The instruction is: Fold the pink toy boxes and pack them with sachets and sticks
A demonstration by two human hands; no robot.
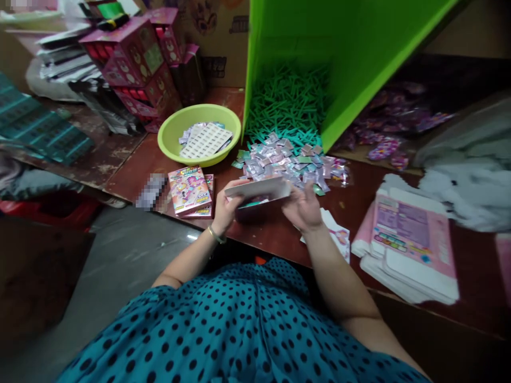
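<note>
My left hand (227, 206) grips one end of a small cardboard box (259, 188), thumb on the near side, above the table's front edge. A pale grey-white face of the box is turned up, with a strip of coloured print below it. At the box's other end is my right hand (303, 206), thumb spread away from the fingers; some fingertips are hidden at the box's edge. Just beyond the hands lies a heap of small shiny sachets (275, 159). Printed boxes (190, 192) are stacked to the left of my left hand. White printed sheets (336, 234) rest beneath my right forearm.
A yellow-green basin (167, 143) holds sheets and sachets. Behind the sachets, a green bin (287, 32) lies open with many green sticks (287, 101). Flattened pink cartons (415, 239) are piled at right. Pink display boxes (136, 58) stand at back left.
</note>
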